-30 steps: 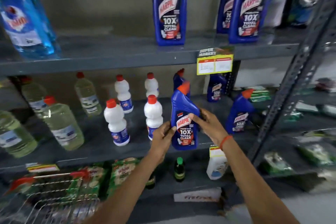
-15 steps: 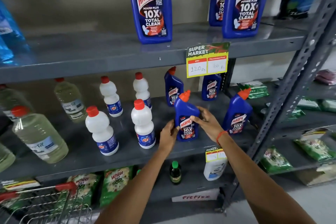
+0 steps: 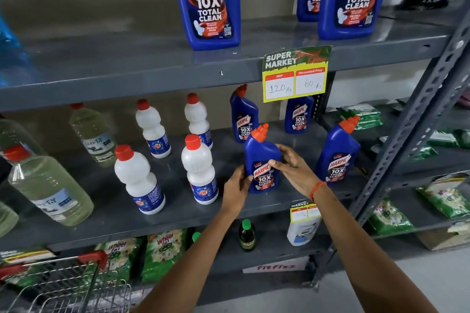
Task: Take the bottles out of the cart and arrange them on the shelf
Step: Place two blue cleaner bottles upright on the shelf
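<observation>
A small blue Harpic bottle [image 3: 262, 157] with an orange cap stands upright on the grey middle shelf [image 3: 178, 216]. My left hand [image 3: 235, 190] presses its lower left side. My right hand [image 3: 292, 168] wraps its right side and front, thumb across the label. Both hands grip it. Other small blue Harpic bottles stand behind it [image 3: 243, 117], at the back [image 3: 298, 114] and to its right [image 3: 337, 152]. The wire cart [image 3: 63, 287] with red handle grips shows at the bottom left; its contents are not visible.
White bottles with red caps [image 3: 199, 168] [image 3: 137, 180] stand left of the held bottle, clear yellowish bottles [image 3: 48, 185] farther left. Large Harpic bottles [image 3: 207, 0] fill the top shelf. A yellow price tag [image 3: 296, 76] hangs from it. A grey upright post [image 3: 417, 114] bounds the right.
The blue bottle has moved from in front of the shelf edge onto the middle shelf, further back, and now stands there. Both hands stayed on it. The camera came closer.
</observation>
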{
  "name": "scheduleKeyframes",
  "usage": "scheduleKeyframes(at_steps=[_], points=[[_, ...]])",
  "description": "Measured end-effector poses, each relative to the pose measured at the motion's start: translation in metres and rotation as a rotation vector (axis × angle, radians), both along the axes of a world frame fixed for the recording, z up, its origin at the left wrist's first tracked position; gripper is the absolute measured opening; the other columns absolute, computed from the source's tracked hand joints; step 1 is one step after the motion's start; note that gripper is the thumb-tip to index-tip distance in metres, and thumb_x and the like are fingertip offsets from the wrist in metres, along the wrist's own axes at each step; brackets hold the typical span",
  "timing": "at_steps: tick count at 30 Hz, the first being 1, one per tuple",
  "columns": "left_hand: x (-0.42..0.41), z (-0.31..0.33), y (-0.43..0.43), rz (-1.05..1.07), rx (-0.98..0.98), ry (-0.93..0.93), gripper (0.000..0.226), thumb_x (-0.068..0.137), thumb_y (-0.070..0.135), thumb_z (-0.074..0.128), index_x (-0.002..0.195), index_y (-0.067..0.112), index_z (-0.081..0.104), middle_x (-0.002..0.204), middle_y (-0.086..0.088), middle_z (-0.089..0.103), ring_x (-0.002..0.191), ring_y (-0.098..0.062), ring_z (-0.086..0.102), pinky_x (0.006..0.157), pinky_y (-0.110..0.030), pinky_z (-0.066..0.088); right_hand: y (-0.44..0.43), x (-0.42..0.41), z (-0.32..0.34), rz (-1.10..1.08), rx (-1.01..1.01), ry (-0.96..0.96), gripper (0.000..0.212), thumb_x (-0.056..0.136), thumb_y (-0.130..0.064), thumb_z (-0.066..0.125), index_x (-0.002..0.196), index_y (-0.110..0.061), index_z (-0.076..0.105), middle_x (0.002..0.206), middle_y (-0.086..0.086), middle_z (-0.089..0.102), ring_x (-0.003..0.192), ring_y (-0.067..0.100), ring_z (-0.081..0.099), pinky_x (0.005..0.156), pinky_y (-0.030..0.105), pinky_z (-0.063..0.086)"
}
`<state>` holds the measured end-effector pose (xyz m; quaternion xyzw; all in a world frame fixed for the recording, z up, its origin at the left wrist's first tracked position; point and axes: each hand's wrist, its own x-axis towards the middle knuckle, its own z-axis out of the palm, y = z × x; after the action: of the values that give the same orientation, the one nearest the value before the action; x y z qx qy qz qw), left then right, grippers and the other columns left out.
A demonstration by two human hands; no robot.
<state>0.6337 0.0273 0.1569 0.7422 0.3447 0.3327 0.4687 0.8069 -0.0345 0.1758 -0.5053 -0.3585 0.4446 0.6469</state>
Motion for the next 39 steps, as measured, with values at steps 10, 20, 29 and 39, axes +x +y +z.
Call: scheduleKeyframes(at_steps=[10, 20, 29, 39], points=[[0.001, -0.002, -0.001, -0.003, 0.021, 0.016, 0.031, 0.093, 0.008, 0.052, 0.121, -0.003, 0.050, 0.119, -0.021, 0.062, 0.110, -0.027, 0.060, 0.096, -0.042, 0.051, -0.006, -0.004, -0.002, -0.017, 0.031, 0.036, 0.043, 0.089, 0.006, 0.058, 0.126, -0.013, 0.049, 0.117, 0.002, 0.062, 0.108, 0.013, 0.061, 0.077, 0.016, 0.056], [0.000, -0.002, -0.002, 0.015, 0.034, -0.015, 0.032, 0.092, 0.008, 0.054, 0.122, -0.002, 0.051, 0.120, -0.020, 0.063, 0.110, -0.027, 0.060, 0.096, -0.042, 0.051, -0.008, -0.009, 0.001, -0.037, 0.020, 0.037, 0.046, 0.089, 0.003, 0.060, 0.131, -0.010, 0.046, 0.116, 0.002, 0.063, 0.102, 0.008, 0.065, 0.076, 0.017, 0.057], [-0.002, -0.012, -0.007, -0.070, -0.085, -0.011, 0.044, 0.088, 0.010, 0.060, 0.128, 0.003, 0.044, 0.124, -0.012, 0.060, 0.113, -0.021, 0.059, 0.099, -0.039, 0.049, -0.018, -0.012, -0.001, -0.135, -0.037, -0.004, 0.052, 0.087, 0.011, 0.053, 0.135, -0.011, 0.048, 0.130, 0.008, 0.058, 0.116, 0.017, 0.057, 0.092, 0.030, 0.054], [0.013, -0.027, 0.013, -0.069, -0.188, 0.167, 0.056, 0.064, 0.005, 0.082, 0.113, 0.002, 0.054, 0.113, -0.020, 0.067, 0.101, -0.028, 0.064, 0.093, -0.042, 0.052, -0.068, 0.005, -0.039, -1.158, -0.186, -0.418, 0.083, 0.066, -0.004, 0.083, 0.135, 0.006, 0.038, 0.140, 0.030, 0.033, 0.132, 0.038, 0.034, 0.109, 0.010, 0.022]])
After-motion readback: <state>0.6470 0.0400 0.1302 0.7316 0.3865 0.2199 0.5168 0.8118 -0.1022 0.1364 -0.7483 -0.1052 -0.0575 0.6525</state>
